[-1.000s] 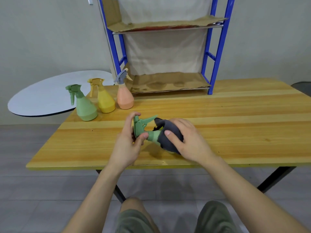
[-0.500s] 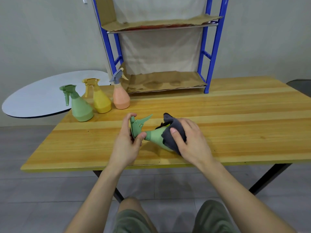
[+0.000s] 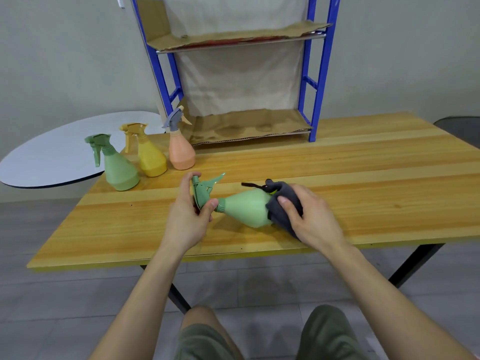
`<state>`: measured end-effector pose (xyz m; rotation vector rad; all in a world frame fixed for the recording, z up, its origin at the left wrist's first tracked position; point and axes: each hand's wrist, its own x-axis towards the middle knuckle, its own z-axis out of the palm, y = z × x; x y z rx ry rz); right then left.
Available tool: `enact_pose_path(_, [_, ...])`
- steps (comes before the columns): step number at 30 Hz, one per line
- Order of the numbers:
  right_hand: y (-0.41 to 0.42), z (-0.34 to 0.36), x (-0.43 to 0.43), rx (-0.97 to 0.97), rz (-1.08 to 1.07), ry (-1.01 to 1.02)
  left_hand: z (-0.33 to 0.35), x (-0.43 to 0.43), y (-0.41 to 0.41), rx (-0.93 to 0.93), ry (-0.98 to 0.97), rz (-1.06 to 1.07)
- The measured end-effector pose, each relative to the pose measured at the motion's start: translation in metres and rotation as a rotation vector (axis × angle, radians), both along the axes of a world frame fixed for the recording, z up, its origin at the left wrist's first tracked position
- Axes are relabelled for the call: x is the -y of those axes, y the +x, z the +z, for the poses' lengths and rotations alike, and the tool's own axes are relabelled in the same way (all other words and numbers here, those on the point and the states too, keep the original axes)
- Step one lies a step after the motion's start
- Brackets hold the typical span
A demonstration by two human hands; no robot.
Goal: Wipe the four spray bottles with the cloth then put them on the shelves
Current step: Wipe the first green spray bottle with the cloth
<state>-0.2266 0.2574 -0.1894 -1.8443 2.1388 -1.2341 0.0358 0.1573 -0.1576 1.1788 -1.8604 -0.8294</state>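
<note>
A pale bottle (image 3: pixel 246 207) is held on its side over the near part of the table (image 3: pixel 350 162), its spray head to the left and its base to the right; whether it rests on the wood or is lifted just above it cannot be told. The left hand (image 3: pixel 187 219) is closed round the spray head, the thumb being pressed at the neck and the fingers curled behind the trigger. The right hand (image 3: pixel 314 216) is curled over a dark grey cloth (image 3: pixel 284 203), which is gripped and pressed against the base end of the pale bottle; a dark strip is seen sticking out from the cloth towards the left, above the bottle.

Three more bottles are stood upright in a row at the far left of the table, close together: a green bottle (image 3: pixel 119 168) nearest and furthest left, a yellow bottle (image 3: pixel 151 158) just beside it, and an orange bottle (image 3: pixel 181 153) with a grey head furthest back.

The shelves (image 3: pixel 320 74), a blue frame lined with brown cardboard, are stood on the far middle of the table, just right of the orange bottle; no bottle is placed on them. A white round tabletop (image 3: pixel 52 154) is seen beyond the left edge of the table.
</note>
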Motion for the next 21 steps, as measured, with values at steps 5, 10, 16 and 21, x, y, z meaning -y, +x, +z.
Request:
enact_pose_path(5, [0.030,0.018,0.012,-0.310,0.156,-0.045,0.007,0.003,-0.011,0.069,-0.009,0.018])
enact_pose_path(10, [0.030,0.026,0.033,-0.343,0.253,-0.004,0.013,-0.004,-0.003,-0.109,0.121,-0.134])
enact_pose_path(16, [0.007,0.025,0.036,-0.170,0.303,0.051,-0.003,-0.004,0.022,0.317,-0.501,-0.147])
enact_pose_path(21, [0.008,0.020,0.034,-0.159,0.325,0.022,0.005,0.024,0.019,0.606,-1.092,-0.164])
